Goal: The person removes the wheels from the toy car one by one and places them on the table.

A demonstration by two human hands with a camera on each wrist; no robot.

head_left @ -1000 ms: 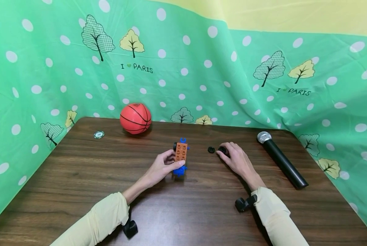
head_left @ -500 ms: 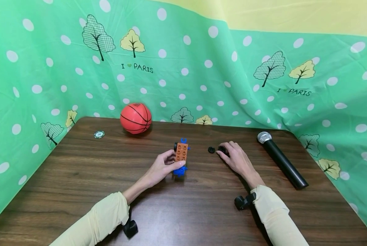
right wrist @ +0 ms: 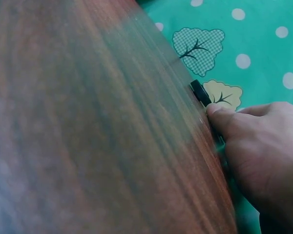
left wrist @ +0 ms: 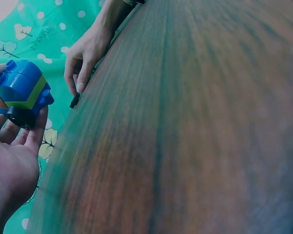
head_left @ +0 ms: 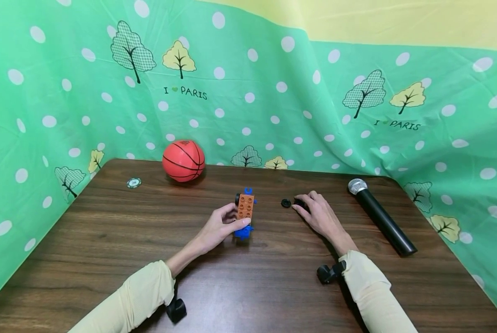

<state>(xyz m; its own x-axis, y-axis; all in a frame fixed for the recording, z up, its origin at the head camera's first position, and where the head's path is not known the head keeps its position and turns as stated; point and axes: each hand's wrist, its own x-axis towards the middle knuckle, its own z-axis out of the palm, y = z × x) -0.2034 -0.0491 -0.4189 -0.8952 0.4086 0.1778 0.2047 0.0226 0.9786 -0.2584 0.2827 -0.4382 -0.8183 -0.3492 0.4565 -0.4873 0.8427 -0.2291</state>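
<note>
From my end, the head view shows a red basketball (head_left: pixel 183 161) near the far edge of the brown tabletop (head_left: pixel 107 231), a round chip (head_left: pixel 133 182) to its left, and a microphone (head_left: pixel 383 219) slanting well over on the right, head away from me. One black wheel (head_left: pixel 286 203) lies between my two hands, in the way of a straight line from one to the other. The block toy (head_left: pixel 245 206), orange and blue, is gripped above the tabletop by my left hand (head_left: pixel 220 227) – its long axis runs away from me, blue hook (head_left: pixel 248 190) at the far end, blue block (head_left: pixel 243 232) nearest. My right hand (head_left: pixel 321 215) pinches a second wheel (head_left: pixel 300 202), mostly hidden under the fingers.
</note>
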